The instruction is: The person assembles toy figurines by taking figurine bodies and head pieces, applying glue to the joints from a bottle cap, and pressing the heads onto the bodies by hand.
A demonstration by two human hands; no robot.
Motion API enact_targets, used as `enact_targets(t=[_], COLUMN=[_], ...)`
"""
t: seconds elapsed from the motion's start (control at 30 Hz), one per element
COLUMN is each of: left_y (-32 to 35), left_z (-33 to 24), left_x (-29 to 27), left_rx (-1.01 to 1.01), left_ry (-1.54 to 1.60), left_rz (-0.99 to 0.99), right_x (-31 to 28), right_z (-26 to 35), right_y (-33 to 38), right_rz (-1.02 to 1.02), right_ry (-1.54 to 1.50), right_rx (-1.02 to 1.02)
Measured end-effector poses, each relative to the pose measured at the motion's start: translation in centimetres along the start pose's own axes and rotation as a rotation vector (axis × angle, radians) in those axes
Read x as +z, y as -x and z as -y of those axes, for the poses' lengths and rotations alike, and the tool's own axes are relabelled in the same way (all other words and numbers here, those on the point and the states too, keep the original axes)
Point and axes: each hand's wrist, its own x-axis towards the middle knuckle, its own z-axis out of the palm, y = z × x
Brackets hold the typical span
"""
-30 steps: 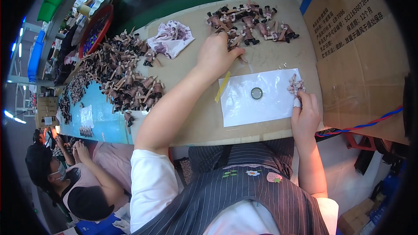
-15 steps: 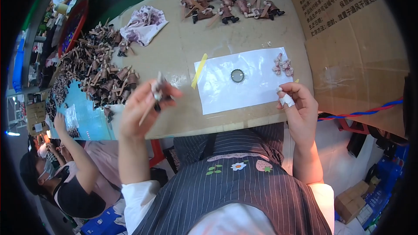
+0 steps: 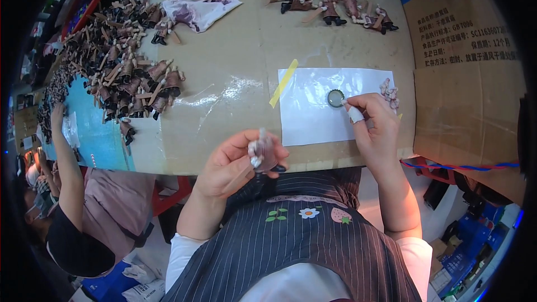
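Observation:
My left hand (image 3: 226,165) is closed around a small brown figurine (image 3: 264,154) with black boots and a flat wooden stick, held in front of the table's near edge. My right hand (image 3: 376,126), its thumb wrapped in white tape, pinches a tiny pale piece (image 3: 345,102) at the right rim of an upturned bottle cap (image 3: 335,98). Fingertips hide most of that piece. The cap rests on a sheet of white paper (image 3: 307,126) held with yellow tape (image 3: 283,84). Several small pinkish pieces (image 3: 390,94) lie at the paper's right edge.
A large heap of brown figurines (image 3: 123,78) covers the left side; another group (image 3: 330,0) lies at the far side. A stained cloth (image 3: 201,3) sits between them. A cardboard box (image 3: 464,95) stands at right. A co-worker's arm (image 3: 68,156) reaches in at left.
My right hand has moved left, from the paper's right side to the bottle cap, with the tiny piece. My left hand has come right and nearer to me with the figurine. The view has shifted.

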Motion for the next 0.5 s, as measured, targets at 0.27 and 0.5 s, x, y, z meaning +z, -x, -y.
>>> enact_targets(t=[0.27, 0.5], left_y=[-0.1, -0.1], left_z=[-1.5, -1.0], left_x=[0.3, 0.3], left_rx=[-0.034, -0.003], left_ry=[0.025, -0.201], left_rz=[-0.053, -0.054], right_x=[0.5, 0.7], right_z=[0.7, 1.3], right_y=[-0.4, -0.2], right_rz=[0.022, 0.061], right_ry=[0.219, 0.324], right_rx=[-0.147, -0.156])
